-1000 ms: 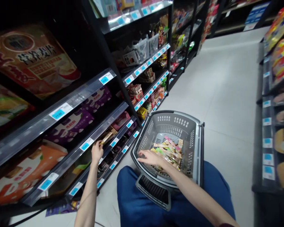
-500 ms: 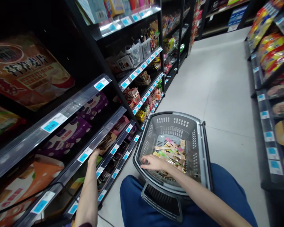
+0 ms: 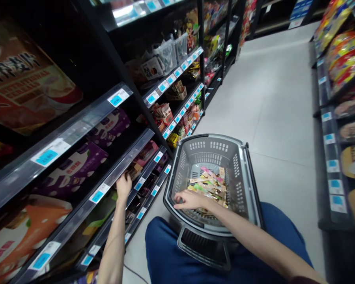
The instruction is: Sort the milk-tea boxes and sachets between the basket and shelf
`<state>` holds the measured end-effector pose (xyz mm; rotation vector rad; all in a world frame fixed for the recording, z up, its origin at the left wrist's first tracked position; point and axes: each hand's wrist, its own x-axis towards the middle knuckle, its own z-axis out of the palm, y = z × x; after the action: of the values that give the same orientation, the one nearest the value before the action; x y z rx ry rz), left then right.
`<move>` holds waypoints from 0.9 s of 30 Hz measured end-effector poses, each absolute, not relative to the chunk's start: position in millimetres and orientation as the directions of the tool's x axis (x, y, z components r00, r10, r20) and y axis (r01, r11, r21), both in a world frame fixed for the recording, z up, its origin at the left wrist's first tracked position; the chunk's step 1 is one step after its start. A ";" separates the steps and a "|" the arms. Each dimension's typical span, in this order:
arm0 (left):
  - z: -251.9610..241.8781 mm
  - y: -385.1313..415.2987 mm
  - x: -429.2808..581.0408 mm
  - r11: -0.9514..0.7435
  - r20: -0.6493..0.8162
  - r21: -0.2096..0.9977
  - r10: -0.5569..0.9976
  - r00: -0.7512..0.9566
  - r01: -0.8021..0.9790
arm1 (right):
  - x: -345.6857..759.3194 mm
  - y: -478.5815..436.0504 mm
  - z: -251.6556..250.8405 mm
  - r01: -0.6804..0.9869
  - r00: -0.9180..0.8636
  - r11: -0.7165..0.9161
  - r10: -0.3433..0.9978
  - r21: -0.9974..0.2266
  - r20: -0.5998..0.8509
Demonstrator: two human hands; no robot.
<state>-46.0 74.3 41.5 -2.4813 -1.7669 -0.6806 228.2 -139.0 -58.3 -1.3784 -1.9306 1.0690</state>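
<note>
My left hand point(image 3: 123, 185) reaches into a low shelf point(image 3: 142, 163) on the left, its fingers curled among small brown snack packets point(image 3: 135, 170); whether it grips one is hidden. My right hand point(image 3: 188, 200) lies inside the grey plastic basket point(image 3: 242, 173) that sits by my knees, fingers spread flat over a heap of several slim colourful sachets point(image 3: 209, 185). My legs in blue trousers point(image 3: 165, 256) are below the basket.
Black shelving with blue price tags point(image 3: 116, 99) runs along the left, holding purple boxes point(image 3: 73, 167) and large orange and red packs. More shelves with noodle packs point(image 3: 346, 59) stand on the right. Pale tiled aisle floor point(image 3: 278, 98) stretches ahead.
My left hand, holding a brown packet at the shelf edge a second ago, has pushed deeper into the shelf. My right hand stays on the sachets. The view has tilted down slightly.
</note>
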 end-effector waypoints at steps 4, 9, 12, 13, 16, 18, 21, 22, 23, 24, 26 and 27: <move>18.0 4.9 -5.7 -0.506 0.373 0.332 0.845 0.382 0.796 | 230.5 -139.1 -54.6 0.516 -0.357 0.200 0.934 -0.833 0.003; -3.4 -63.1 64.4 -0.705 0.188 0.513 0.649 0.737 0.490 | 227.3 -142.9 -64.0 0.536 -0.338 0.171 0.941 -0.827 -0.025; -15.5 -74.5 87.9 -0.732 0.064 0.596 0.452 0.890 0.330 | 229.0 -142.8 -73.0 0.579 -0.338 0.148 0.938 -0.802 -0.071; -19.3 -75.9 91.3 -0.722 0.049 0.604 0.457 0.888 0.338 | 232.1 -141.9 -75.9 0.594 -0.339 0.135 0.936 -0.793 -0.095; -27.5 -78.8 93.6 -0.654 0.083 0.647 0.571 0.816 0.392 | 251.6 -137.0 -84.8 0.646 -0.308 0.064 0.934 -0.761 -0.183; -28.7 -81.1 92.8 -0.605 0.118 0.696 0.627 0.770 0.386 | 271.8 -133.7 -92.1 0.693 -0.213 -0.017 0.950 -0.721 -0.227; -27.1 -84.2 92.1 -0.564 0.148 0.742 0.666 0.731 0.362 | 301.1 -132.3 -105.0 0.752 -0.019 -0.175 0.958 -0.635 -0.287; -26.9 -85.2 91.8 -0.558 0.156 0.750 0.670 0.726 0.354 | 307.8 -133.3 -108.8 0.765 0.029 -0.223 0.949 -0.604 -0.314; -27.1 -86.2 91.4 -0.555 0.160 0.756 0.671 0.724 0.347 | 312.2 -135.1 -111.7 0.774 0.064 -0.264 0.937 -0.576 -0.343; -27.8 -87.2 90.8 -0.552 0.162 0.761 0.671 0.724 0.341 | 314.3 -137.9 -113.4 0.780 0.084 -0.294 0.924 -0.552 -0.374; -30.7 -89.1 89.1 -0.541 0.159 0.771 0.672 0.723 0.334 | 312.8 -146.3 -111.9 0.787 0.090 -0.326 0.901 -0.525 -0.424; -32.7 -89.9 88.4 -0.537 0.158 0.775 0.676 0.720 0.333 | 309.9 -151.9 -108.6 0.787 0.083 -0.327 0.896 -0.523 -0.435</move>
<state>88.4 -89.9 -32.7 -3.5830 -1.2603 -0.9578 309.9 -151.9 -108.6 -2.1939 -1.7236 1.0711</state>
